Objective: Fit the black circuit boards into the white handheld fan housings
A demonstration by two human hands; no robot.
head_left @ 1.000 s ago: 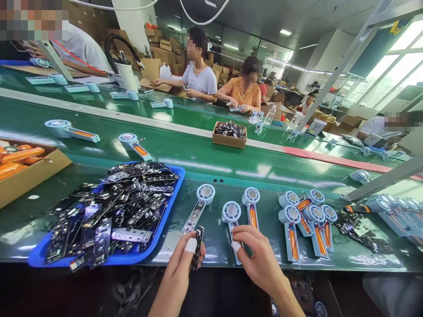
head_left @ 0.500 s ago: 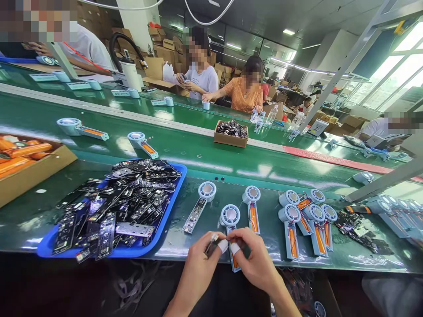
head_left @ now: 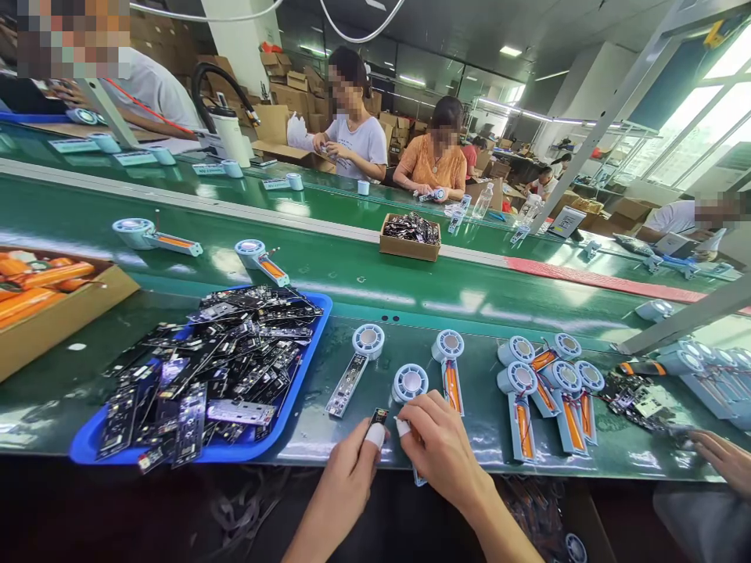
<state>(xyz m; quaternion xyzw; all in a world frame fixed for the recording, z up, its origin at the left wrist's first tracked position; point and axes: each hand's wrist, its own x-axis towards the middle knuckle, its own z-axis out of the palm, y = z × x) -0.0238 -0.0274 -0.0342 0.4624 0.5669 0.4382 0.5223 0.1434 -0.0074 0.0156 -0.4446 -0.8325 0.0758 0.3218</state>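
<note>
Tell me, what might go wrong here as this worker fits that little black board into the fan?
The circuit board is pinched only at its end by the left hand, so it might slip. The right hand covers most of the fan handle, so a misfit could go unseen. The blue tray is heaped past its rim, and boards could slide onto the bench.

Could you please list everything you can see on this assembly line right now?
Blue plastic tray: one, near left, heaped with black circuit boards.
Pale blue handheld fan shells: many; cluster at right, others along the green conveyor belt.
Cardboard boxes: two; belt centre and far left.
Co-workers: several, seated opposite.
Another person's hand: one, far right.
Left hand: pinches a small black circuit board.
Right hand: rests on a pale blue fan shell.
</note>
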